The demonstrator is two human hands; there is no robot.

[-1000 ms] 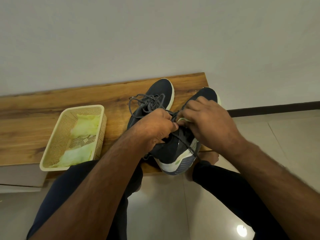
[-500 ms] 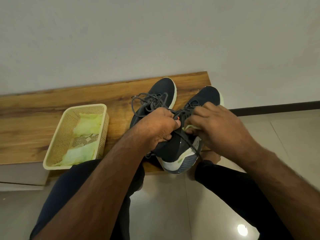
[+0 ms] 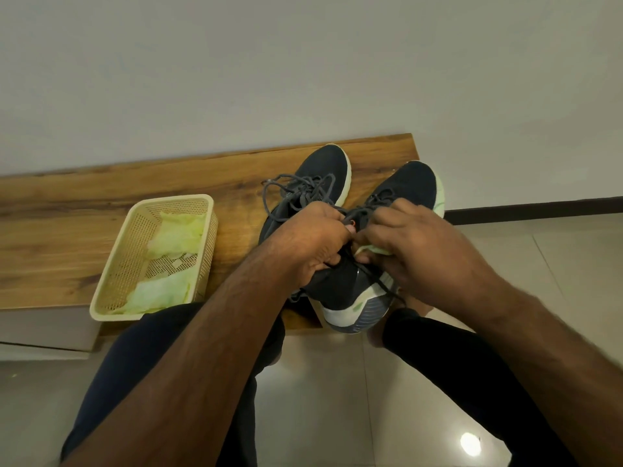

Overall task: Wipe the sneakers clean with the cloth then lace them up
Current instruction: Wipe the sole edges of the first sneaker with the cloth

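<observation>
Left hand [image 3: 315,239] curled, grip closed on the dark lace [image 3: 350,220] of the nearer sneaker [image 3: 347,284], thumb and fingers pinching it just above the tongue. Right hand [image 3: 414,246] curled too, grip closed on the other run of the same lace, fingertips meeting the left hand's over the eyelets. That sneaker tilted on its side at the surface's near edge, white and grey heel hanging past it, pale green lining showing under the right hand. Second sneaker [image 3: 323,173] just beside it to the left, upright, toe toward the wall, grey laces loose in a tangle on top.

Left of the shoes, well apart from them: a cream plastic mesh basket [image 3: 111,281] holding crumpled pale green cloth [image 3: 175,230] at both ends, with bare mesh between.

Wooden surface [image 3: 84,230] with strong grain, set against a plain light wall [image 3: 303,62]; glossy tiled floor [image 3: 320,399] below, dark skirting at right, a lamp's reflection on the tiles. Dark trouser legs at the bottom.

Compared with half a second back: hands drawn slightly closer together over the lace, the sneaker still tilted in the same spot, basket and cloth unmoved.
</observation>
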